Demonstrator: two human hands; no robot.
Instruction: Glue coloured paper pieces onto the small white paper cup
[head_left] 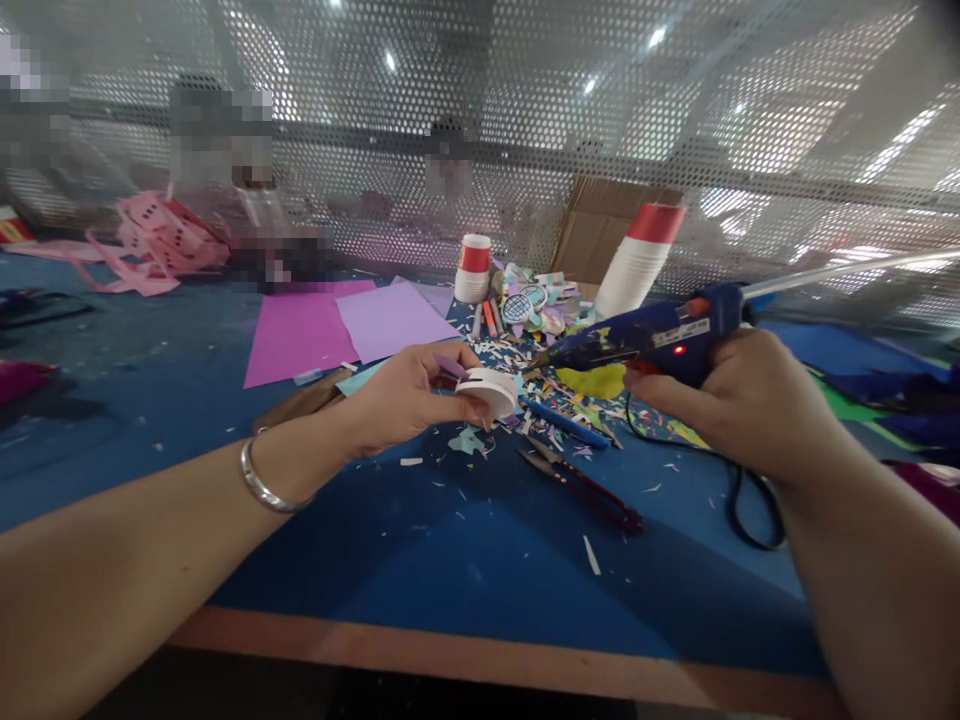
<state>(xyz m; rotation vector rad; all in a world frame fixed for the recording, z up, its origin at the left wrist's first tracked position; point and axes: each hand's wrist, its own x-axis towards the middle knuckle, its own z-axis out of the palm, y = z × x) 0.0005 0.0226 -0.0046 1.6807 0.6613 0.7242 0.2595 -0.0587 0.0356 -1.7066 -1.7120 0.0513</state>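
My left hand [409, 400] is closed round a small white paper cup piece [491, 388] with a bit of purple paper on top, held above the blue table [450, 540]. A silver bangle sits on that wrist. My right hand [739, 400] grips a blue hot glue gun [645, 340], its red light on. The gun's nozzle points left, a short way from the white piece. Its black cord [739, 495] loops down onto the table under my right wrist.
Red-handled scissors [581, 485], a blue pen [566, 424] and many paper scraps lie between my hands. Pink and purple sheets [337, 325], red-rimmed paper cups [637, 262], a cardboard piece and pink cut-outs [154, 245] sit further back against a perforated screen. Other people work beyond it.
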